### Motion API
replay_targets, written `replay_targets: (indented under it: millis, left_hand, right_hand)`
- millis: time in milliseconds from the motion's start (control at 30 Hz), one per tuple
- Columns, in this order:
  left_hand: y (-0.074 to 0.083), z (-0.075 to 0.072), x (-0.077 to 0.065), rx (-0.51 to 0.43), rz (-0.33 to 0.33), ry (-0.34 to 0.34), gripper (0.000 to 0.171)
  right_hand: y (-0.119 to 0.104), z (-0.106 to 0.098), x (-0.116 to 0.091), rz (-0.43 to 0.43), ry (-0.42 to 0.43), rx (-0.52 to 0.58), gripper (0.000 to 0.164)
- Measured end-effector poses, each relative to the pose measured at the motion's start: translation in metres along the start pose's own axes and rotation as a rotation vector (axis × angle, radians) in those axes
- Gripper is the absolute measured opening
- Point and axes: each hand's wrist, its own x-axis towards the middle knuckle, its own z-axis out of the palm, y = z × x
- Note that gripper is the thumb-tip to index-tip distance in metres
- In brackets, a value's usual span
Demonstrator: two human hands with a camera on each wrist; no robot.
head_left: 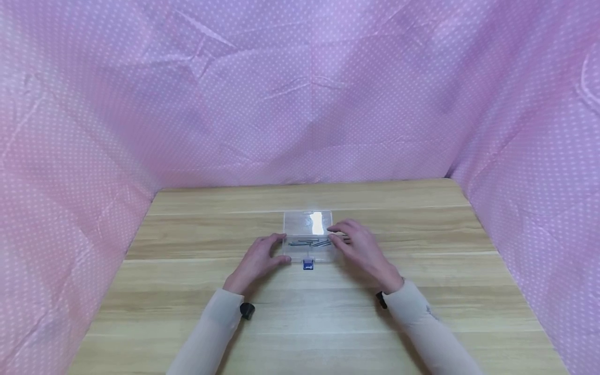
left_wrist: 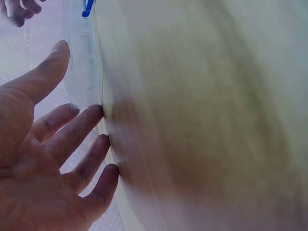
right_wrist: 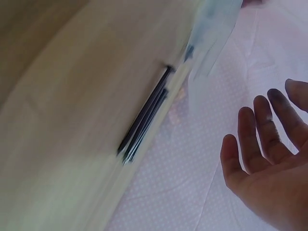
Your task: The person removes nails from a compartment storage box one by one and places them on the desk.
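A clear plastic box (head_left: pixel 321 253) with a blue latch (head_left: pixel 308 264) faces me on the table, its transparent lid (head_left: pixel 300 223) swung up at the back. Several long metal nails (head_left: pixel 302 243) lie inside. My left hand (head_left: pixel 259 260) is at the box's left side, thumb by the front corner and index finger farther back; its fingers (left_wrist: pixel 82 130) are spread and loosely bent. Over the right edge hovers my right hand (head_left: pixel 363 250), fingers apart and, in the right wrist view, holding nothing. More nails (right_wrist: pixel 144 115) lie on the table beside the box, partly hidden under that hand in the head view.
The wooden table (head_left: pixel 211 323) reaches back to a pink dotted cloth (head_left: pixel 300 104) that hangs behind and on both sides. Dark wrist-worn devices (head_left: pixel 247 311) show at both cuffs.
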Motion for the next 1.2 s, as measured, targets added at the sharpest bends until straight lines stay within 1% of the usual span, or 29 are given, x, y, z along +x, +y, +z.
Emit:
replay_targets:
  millis: [100,200,300,433,633,800,967,1200]
  left_hand:
    - [0.0,-0.001,0.001,-0.002,0.003,-0.002,0.072]
    - [0.0,-0.002,0.001,-0.008,0.0,-0.006,0.072]
    - [0.0,-0.003,0.001,-0.013,-0.007,-0.01,0.072]
    - [0.0,-0.005,0.002,-0.012,-0.008,-0.013,0.072]
    - [-0.001,-0.005,0.002,-0.003,0.002,-0.018,0.071]
    - [-0.002,-0.005,0.003,0.001,-0.01,-0.022,0.071]
    - [-0.002,-0.006,0.003,0.003,-0.004,-0.017,0.071]
    - [-0.002,-0.008,0.005,0.007,0.004,-0.017,0.072]
  right_hand:
    - [-0.005,0.005,0.005,-0.003,-0.015,0.015,0.021]
    - [-0.009,0.011,0.01,-0.025,-0.027,0.014,0.02]
    - [-0.011,0.017,0.016,-0.058,-0.034,-0.009,0.02]
    - [-0.014,0.025,0.022,-0.08,-0.059,-0.043,0.019]
    - [-0.014,0.035,0.029,-0.092,-0.116,-0.088,0.016]
    - [-0.014,0.042,0.034,-0.113,-0.168,-0.156,0.015]
    - [-0.018,0.045,0.039,-0.096,-0.201,-0.202,0.015]
    - [-0.02,0.047,0.044,-0.016,-0.239,-0.217,0.016]
